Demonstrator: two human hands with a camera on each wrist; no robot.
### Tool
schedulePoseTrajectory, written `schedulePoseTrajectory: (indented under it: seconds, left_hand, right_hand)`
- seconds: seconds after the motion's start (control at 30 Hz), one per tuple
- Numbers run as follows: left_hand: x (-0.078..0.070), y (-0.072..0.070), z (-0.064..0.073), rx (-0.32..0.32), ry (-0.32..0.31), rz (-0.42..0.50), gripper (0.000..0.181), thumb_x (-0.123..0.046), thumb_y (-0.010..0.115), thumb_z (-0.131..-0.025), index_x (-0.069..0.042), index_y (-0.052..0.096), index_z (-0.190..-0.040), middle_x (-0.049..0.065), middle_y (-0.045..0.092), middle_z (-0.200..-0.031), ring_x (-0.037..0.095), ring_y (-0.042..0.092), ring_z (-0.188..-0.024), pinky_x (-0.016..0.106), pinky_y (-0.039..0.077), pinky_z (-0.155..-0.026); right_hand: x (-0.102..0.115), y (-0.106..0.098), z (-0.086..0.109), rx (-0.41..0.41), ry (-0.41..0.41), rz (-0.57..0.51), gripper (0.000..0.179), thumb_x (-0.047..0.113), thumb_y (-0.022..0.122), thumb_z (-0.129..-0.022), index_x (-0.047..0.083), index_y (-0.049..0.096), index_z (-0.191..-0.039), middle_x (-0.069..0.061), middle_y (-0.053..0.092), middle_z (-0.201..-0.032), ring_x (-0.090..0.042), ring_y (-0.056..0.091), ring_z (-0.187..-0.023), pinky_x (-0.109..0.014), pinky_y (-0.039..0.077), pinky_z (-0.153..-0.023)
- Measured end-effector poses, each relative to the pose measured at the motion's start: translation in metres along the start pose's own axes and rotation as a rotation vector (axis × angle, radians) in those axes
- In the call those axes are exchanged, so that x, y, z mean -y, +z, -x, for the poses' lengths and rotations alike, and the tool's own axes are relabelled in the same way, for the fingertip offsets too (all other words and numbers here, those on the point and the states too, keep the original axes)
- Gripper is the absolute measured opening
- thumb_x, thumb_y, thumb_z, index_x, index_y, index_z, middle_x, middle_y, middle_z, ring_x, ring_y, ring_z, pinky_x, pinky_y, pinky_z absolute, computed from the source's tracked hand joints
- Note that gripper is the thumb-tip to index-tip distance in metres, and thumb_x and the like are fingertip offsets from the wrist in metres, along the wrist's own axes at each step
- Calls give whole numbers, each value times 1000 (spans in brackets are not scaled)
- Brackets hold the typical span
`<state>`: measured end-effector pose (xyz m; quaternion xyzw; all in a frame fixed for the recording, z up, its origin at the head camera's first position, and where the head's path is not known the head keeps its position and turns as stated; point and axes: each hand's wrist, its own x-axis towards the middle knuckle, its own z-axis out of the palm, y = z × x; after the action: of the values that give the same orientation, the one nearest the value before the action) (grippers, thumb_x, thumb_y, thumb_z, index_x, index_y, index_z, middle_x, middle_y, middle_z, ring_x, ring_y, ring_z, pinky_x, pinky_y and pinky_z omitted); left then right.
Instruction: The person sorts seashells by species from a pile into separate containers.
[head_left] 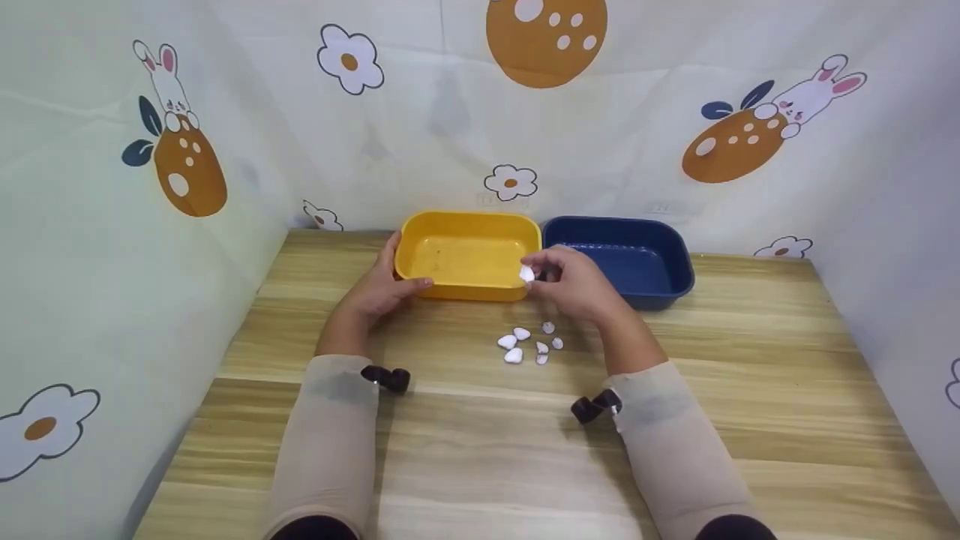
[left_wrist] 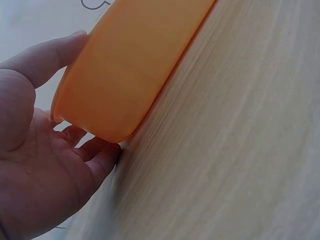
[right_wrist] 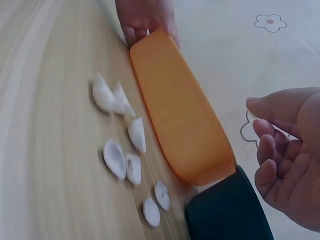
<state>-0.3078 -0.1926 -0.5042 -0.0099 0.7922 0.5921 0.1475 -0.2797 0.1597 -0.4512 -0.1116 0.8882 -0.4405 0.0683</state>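
Note:
My left hand [head_left: 379,289] grips the left end of a yellow plastic bin [head_left: 469,291], thumb along the front rim and fingers round the end wall. In the left wrist view, the fingers [left_wrist: 100,157] curl at the bin's lower corner beside the tabletop. Between thumb and fingertips my right hand [head_left: 574,281] pinches a white seashell [head_left: 527,274] over the bin's right front corner. That shell is hidden in the right wrist view. Several more white seashells [right_wrist: 115,159] lie loose on the table in front of the bin, some with the hollow side showing.
A dark blue bin [head_left: 637,270] stands right beside the yellow one, partly behind my right hand. Both stand on a wood-grain table [head_left: 480,465], near its back edge. Patterned cloth [head_left: 450,127] hangs behind and along both sides.

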Motion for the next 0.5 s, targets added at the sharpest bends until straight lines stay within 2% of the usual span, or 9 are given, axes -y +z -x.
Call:
schedulePoseTrajectory:
  seconds: [0.23,0.4,0.5]
  left_hand:
    - [2,-3,-1,8,-9,1,124,-33,88,-89,-39,-4,-172,-1,2,-183,24,15,-168,44,10,-139]
    - [2,-1,-2,2,-2,-5,122,-31,87,-90,-39,-2,-172,-1,3,-183,24,14,-168,44,8,-139]
    - [1,0,-1,-1,-2,-3,122,-31,87,-90,-39,-2,-172,0,3,-183,25,14,-168,44,7,-139]
  right_hand:
    - [8,9,-6,-49,30,-59,35,20,81,-95,18,76,-130,-9,67,-118,-26,58,-97,-31,51,-78]
    - [4,14,-9,-81,-2,-59,36,17,80,-95,13,76,-130,-17,66,-122,-24,57,-96,-32,50,-80]
    - [3,15,-10,-96,-10,-56,37,17,81,-94,12,76,-130,-17,66,-120,-24,57,-96,-33,50,-80]
